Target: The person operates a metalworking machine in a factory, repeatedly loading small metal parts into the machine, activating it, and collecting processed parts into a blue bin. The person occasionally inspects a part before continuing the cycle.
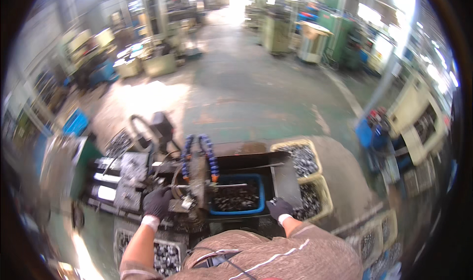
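My left hand (158,203), in a dark glove with a white cuff, is at the metal clamping fixture of a bench machine (135,180). Its fingers are blurred against the fixture, so I cannot tell what they grip. To the right, my gloved right hand (281,209) has curled fingers around a small bright metal part (272,202). It is beside a sloping metal chute (286,185). Between my hands sits a blue-rimmed bin (263,193) of small dark metal pieces, with a thin rod (232,185) across it. Two blue segmented coolant hoses (213,161) with orange nozzles arch above.
Cream baskets (327,196) of metal pieces stand right of the chute. Another basket (180,247) of parts is below my left forearm. A green-ended machine housing (87,165) lies left. A slanting post (384,80) and more machinery stand farther right.
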`<state>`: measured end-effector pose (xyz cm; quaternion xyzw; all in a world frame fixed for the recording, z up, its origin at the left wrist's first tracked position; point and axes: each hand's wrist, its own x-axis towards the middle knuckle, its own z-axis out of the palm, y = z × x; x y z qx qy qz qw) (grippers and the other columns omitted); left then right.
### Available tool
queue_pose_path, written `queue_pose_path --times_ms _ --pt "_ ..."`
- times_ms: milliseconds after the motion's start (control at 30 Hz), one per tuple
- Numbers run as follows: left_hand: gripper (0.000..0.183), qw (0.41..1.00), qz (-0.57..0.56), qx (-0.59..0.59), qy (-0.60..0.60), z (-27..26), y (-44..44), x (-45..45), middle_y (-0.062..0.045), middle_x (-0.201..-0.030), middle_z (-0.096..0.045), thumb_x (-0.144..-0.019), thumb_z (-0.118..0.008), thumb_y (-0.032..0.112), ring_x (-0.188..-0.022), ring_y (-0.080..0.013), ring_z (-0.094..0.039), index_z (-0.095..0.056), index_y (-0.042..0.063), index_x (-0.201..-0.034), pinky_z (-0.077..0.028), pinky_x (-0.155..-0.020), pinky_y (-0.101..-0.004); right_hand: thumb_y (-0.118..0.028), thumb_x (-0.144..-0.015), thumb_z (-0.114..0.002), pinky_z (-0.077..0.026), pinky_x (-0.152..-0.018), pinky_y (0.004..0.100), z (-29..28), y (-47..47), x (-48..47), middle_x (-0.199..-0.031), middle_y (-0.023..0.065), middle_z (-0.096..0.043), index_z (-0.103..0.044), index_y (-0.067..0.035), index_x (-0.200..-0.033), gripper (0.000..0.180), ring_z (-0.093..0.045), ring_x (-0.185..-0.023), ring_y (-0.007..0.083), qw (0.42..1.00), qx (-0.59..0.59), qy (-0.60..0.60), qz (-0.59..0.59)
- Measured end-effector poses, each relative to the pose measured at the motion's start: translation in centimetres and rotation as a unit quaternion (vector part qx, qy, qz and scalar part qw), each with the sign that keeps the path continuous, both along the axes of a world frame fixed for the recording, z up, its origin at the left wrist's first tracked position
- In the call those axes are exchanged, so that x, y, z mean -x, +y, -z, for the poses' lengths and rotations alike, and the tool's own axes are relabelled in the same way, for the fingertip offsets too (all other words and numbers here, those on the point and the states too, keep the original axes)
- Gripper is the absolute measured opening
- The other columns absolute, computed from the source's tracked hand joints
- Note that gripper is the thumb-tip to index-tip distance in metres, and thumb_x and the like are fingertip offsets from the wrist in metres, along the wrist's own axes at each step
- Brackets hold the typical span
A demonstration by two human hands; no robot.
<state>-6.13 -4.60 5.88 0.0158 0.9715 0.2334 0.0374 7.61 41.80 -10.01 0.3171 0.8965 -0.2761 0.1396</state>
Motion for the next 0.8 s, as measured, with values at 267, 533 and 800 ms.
queue_pose_path --times_ms 267,533,800 --pt "0.039 0.995 -0.004 -0.098 -0.006 2.3 -2.2 -0.2 -0.022 -0.113 -0.081 -0.106 -0.066 0.029 -0.101 -0.0331 -0.077 -0.078 -0.005 -0.121 -0.057 -0.092 -0.0434 -0.062 -0.095 -0.071 -0.058 -0.099 0.0542 -4.1 0.4 -0.5 -0.121 0.0145 -0.081 -0.079 -0.018 -0.124 0.053 -0.075 -0.117 0.0397 0.999 0.045 0.008 0.004" --pt "0.059 0.998 -0.01 0.015 -0.058 -1.4 -0.1 -1.0 -0.022 -0.137 -0.076 -0.11 -0.065 0.049 -0.123 -0.036 -0.071 -0.073 -0.001 -0.141 -0.053 -0.108 -0.0463 -0.057 -0.096 -0.072 -0.059 -0.095 0.0532 0.1 0.5 -0.6 -0.116 0.0158 -0.081 -0.077 -0.013 -0.117 0.049 -0.077 -0.11 0.0392 0.999 0.025 0.034 0.028" --pt "0.058 0.997 -0.02 0.042 -0.058 -1.7 0.7 -0.9 -0.022 -0.136 -0.076 -0.109 -0.065 0.049 -0.122 -0.0359 -0.071 -0.074 0.001 -0.139 -0.053 -0.107 -0.0462 -0.057 -0.095 -0.074 -0.059 -0.093 0.054 -2.4 0.8 -0.7 -0.113 0.0142 -0.081 -0.078 -0.014 -0.114 0.048 -0.077 -0.108 0.038 0.998 0.033 0.046 0.03"
